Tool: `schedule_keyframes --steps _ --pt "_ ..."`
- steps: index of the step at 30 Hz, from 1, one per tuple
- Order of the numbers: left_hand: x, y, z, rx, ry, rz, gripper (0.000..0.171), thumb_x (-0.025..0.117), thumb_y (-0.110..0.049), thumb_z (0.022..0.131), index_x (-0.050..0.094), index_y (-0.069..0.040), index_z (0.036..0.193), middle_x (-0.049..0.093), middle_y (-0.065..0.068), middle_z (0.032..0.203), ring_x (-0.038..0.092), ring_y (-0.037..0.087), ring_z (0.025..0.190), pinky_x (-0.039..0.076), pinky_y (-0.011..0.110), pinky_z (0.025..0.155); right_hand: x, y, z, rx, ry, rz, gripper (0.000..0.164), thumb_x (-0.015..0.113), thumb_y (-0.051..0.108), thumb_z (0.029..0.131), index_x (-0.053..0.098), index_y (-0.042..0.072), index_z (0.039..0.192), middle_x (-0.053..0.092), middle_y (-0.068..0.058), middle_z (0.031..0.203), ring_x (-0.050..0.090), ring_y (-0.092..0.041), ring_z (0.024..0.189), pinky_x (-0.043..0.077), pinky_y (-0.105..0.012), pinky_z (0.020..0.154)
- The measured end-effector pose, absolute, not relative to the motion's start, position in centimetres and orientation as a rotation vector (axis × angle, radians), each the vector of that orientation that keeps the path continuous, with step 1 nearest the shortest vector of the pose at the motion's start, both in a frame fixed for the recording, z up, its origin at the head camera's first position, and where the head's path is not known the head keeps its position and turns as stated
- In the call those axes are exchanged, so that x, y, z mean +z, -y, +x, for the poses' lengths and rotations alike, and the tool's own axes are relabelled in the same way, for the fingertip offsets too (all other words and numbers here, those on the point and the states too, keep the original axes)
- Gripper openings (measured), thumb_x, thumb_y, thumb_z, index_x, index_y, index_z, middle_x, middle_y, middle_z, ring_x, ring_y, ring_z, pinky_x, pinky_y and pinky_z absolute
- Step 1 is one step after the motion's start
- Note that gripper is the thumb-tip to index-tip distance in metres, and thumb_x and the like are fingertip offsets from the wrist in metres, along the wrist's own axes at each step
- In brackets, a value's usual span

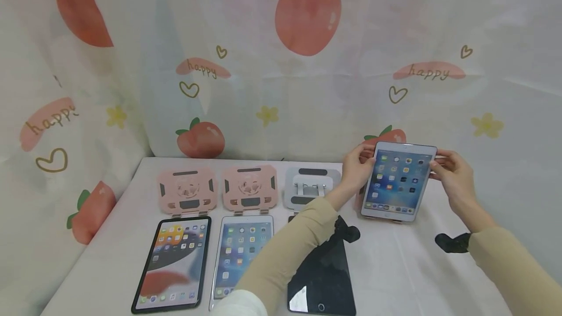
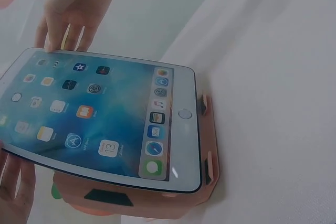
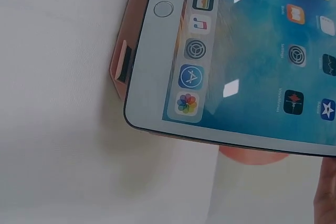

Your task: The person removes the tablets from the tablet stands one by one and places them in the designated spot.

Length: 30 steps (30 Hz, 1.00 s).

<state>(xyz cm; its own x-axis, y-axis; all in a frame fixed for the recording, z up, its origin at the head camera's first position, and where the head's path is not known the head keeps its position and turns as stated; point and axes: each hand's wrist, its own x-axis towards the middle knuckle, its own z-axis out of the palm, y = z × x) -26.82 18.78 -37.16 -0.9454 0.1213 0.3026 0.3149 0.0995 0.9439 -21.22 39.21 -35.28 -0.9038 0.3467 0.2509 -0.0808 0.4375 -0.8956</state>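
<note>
A white tablet [image 1: 397, 179] with its home screen lit leans back, upright, at the right of the table. Behind it is a pink tablet stand [image 2: 147, 205], whose lower lips [image 3: 124, 61] show just past the tablet's bottom edge. My left hand [image 1: 357, 167] holds the tablet by its upper left edge. On the opposite side my right hand [image 1: 456, 179] pinches the right edge, thumb in front and fingers behind. Most of the stand is hidden by the tablet.
Two pink stands [image 1: 188, 190] [image 1: 250, 187] and a grey-white stand [image 1: 311, 187] line the table's back. In front lie a black-rimmed tablet [image 1: 173, 262], a white tablet [image 1: 241, 247] and a dark-screened tablet [image 1: 322, 277]. The left forearm crosses over these last two.
</note>
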Motion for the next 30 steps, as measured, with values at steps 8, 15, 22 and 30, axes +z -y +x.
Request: schedule_keyframes --steps 8,15,22,30 --pt "-36.4 -18.3 -25.9 -1.978 2.213 -0.497 0.022 0.063 -0.004 0.090 0.066 -0.012 0.111 0.068 0.003 0.096 0.050 -0.003 0.078 0.044 0.010 0.072 -34.8 -39.6 -20.1 1.509 2.282 -0.151 0.028 0.051 0.007 0.097 0.053 0.033 0.107 0.056 0.022 0.089 0.056 0.008 0.077 0.048 -0.004 0.066" --pt "-36.4 -17.8 -25.0 -2.009 2.197 -0.538 0.022 0.063 -0.002 0.089 0.067 -0.008 0.110 0.068 0.007 0.096 0.048 -0.005 0.076 0.043 0.010 0.070 -34.6 -39.8 -18.7 1.597 2.246 -0.076 0.027 0.054 0.006 0.095 0.056 0.031 0.106 0.059 0.021 0.086 0.058 0.008 0.074 0.049 -0.006 0.065" --pt "-36.8 -17.3 -23.4 -2.072 2.232 -0.490 0.021 0.065 -0.005 0.089 0.068 -0.010 0.109 0.069 0.005 0.093 0.049 -0.004 0.070 0.043 0.012 0.065 -34.9 -40.2 -17.4 1.494 2.349 -0.023 0.028 0.052 0.007 0.096 0.054 0.032 0.108 0.059 0.023 0.086 0.059 0.008 0.074 0.049 -0.005 0.066" --pt "-37.6 -16.8 -21.9 -2.159 2.240 -0.425 0.018 0.067 -0.007 0.088 0.069 -0.013 0.105 0.067 0.001 0.089 0.050 -0.003 0.071 0.045 0.013 0.067 -35.5 -40.2 -16.2 1.436 2.437 -0.015 0.029 0.053 0.008 0.096 0.053 0.033 0.110 0.059 0.024 0.086 0.059 0.007 0.074 0.049 -0.005 0.067"
